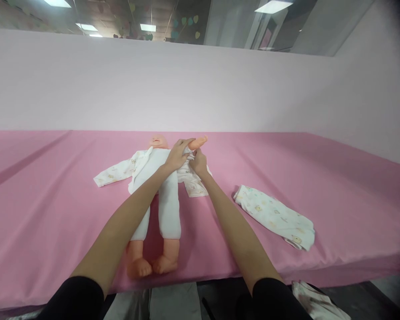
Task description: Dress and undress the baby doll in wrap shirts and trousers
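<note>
At the middle of the frame a soft-bodied plastic baby doll in white fabric lies on its back on the smooth pink cloth-covered desk, bare feet nearest the camera. The left hand grips the doll's raised arm. The right hand pinches the thin printed white cotton shirt. A folded printed garment lies at the right.

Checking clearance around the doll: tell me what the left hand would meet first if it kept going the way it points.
The left hand points up-right along the doll's raised arm, so it would probably meet that first; beyond lies bare pink table cover. Depth is uncertain.
</note>
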A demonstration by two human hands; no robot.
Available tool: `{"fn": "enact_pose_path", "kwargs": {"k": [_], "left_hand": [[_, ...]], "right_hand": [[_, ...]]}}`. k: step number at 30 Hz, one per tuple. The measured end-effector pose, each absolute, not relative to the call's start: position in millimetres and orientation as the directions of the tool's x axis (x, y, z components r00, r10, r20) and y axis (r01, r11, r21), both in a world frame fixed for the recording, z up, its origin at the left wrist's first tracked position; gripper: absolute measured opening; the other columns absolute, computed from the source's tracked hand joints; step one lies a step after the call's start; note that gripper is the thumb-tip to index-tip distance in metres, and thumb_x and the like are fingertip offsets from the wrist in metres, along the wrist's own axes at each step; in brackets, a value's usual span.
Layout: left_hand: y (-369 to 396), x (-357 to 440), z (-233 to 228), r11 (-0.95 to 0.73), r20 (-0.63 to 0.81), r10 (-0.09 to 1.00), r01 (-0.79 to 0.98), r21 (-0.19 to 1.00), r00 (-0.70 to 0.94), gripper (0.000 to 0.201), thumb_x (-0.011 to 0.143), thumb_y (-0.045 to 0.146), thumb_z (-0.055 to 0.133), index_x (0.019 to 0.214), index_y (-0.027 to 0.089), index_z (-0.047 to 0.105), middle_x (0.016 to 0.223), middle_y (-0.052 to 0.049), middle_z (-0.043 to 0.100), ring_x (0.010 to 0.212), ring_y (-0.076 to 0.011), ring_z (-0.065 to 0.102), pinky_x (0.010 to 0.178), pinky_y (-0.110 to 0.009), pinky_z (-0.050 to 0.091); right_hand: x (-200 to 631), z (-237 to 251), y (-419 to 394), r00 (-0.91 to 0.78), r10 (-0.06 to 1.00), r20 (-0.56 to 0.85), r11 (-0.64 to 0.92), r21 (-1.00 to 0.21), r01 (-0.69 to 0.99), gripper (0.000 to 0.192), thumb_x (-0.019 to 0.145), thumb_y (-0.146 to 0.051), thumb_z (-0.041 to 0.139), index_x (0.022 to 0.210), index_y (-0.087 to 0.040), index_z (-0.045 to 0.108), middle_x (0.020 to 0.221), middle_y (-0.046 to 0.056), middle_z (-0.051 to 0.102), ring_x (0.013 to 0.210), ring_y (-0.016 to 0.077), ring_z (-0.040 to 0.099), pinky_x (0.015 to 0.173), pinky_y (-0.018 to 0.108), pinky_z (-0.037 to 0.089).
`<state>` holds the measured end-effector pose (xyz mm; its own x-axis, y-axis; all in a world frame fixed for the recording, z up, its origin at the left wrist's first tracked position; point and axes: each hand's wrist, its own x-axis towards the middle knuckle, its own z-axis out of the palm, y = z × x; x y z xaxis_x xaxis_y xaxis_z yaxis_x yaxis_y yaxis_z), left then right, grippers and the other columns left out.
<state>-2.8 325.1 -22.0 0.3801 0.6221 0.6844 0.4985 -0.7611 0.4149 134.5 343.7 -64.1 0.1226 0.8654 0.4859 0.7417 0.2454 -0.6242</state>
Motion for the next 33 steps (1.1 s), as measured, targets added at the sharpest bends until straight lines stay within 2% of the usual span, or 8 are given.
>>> {"fn": "enact_pose_path", "kwargs": {"k": [4,7,12,14,18,21,25,33], "left_hand": [[314,1,-18,-0.66,0.595,0.711,0.646,0.382,0.375,0.065,0.082,0.005,0.04,0.143,0.026,0.035,0.124,-0.01,0.044,0.112,-0.0212,0.049,0.093,-0.036,0.044],[304,3,-13,-0.568,0.508,0.78,0.755,0.327,0.366,0.07,0.084,0.001,0.033,0.146,0.033,0.028,0.125,-0.01,0.044,0.104,-0.0198,0.052,0.087,-0.034,0.045],[293,8,-9,-0.453,0.424,0.834,0.876,0.164,0.352,0.067,0.084,0.001,0.034,0.141,0.036,0.036,0.114,-0.009,0.05,0.097,-0.0207,0.054,0.082,-0.031,0.044],[292,10,-9,-0.411,0.408,0.853,0.9,0.143,0.325,0.062,0.086,0.004,0.037,0.14,0.035,0.037,0.114,-0.009,0.05,0.096,-0.021,0.055,0.081,-0.031,0.044],[293,16,-12,-0.354,0.341,0.889,0.931,0.086,0.307,0.058,0.087,0.008,0.043,0.139,0.034,0.036,0.113,-0.011,0.051,0.096,-0.0219,0.056,0.082,-0.032,0.043],[293,22,-16,-0.327,0.293,0.903,0.945,-0.009,0.315,0.054,0.088,0.01,0.044,0.138,0.032,0.038,0.113,-0.013,0.052,0.097,-0.0231,0.056,0.083,-0.033,0.042],[291,29,-21,-0.28,0.271,0.917,0.956,-0.088,0.293,0.043,0.09,0.014,0.042,0.131,0.026,0.044,0.113,-0.015,0.054,0.099,-0.0246,0.056,0.083,-0.033,0.042],[291,33,-22,-0.241,0.272,0.93,0.969,-0.053,0.246,0.033,0.091,0.013,0.041,0.124,0.017,0.046,0.115,-0.017,0.056,0.103,-0.0246,0.056,0.084,-0.033,0.04]], "right_hand": [[148,-62,350,0.377,0.863,0.336,0.102,-0.847,0.521,0.028,0.057,-0.011,0.047,0.079,-0.022,0.036,0.072,-0.004,0.045,0.07,0.0154,0.047,0.067,0.026,0.039],[159,-56,352,0.463,0.87,0.169,0.008,-0.944,0.33,0.032,0.055,-0.011,0.05,0.085,-0.021,0.041,0.073,-0.005,0.047,0.067,0.0133,0.049,0.06,0.023,0.04],[162,-36,344,0.43,0.895,0.119,0.038,-0.981,0.192,0.043,0.057,-0.01,0.053,0.098,-0.02,0.048,0.076,-0.003,0.056,0.064,0.0125,0.055,0.056,0.022,0.044],[160,-26,339,0.401,0.911,0.1,0.054,-0.991,0.125,0.046,0.058,-0.008,0.053,0.102,-0.02,0.049,0.071,-0.004,0.056,0.06,0.0127,0.055,0.055,0.022,0.045],[164,-15,331,0.388,0.921,-0.016,-0.023,-1.0,0.012,0.049,0.056,0.0,0.051,0.102,-0.017,0.054,0.062,-0.003,0.054,0.054,0.0124,0.053,0.052,0.023,0.044],[170,-13,329,0.38,0.924,-0.043,-0.046,-0.999,0.0,0.046,0.055,0.003,0.052,0.097,-0.015,0.057,0.062,-0.002,0.055,0.056,0.0118,0.054,0.053,0.022,0.044],[173,-10,328,0.367,0.93,0.016,-0.024,-0.994,0.105,0.043,0.052,0.003,0.054,0.09,-0.015,0.059,0.058,-0.005,0.053,0.056,0.0121,0.054,0.052,0.022,0.044],[174,-2,321,0.292,0.954,0.072,0.003,-0.973,0.233,0.037,0.05,0.002,0.055,0.083,-0.015,0.06,0.06,-0.003,0.057,0.053,0.0114,0.053,0.051,0.022,0.042]]}}
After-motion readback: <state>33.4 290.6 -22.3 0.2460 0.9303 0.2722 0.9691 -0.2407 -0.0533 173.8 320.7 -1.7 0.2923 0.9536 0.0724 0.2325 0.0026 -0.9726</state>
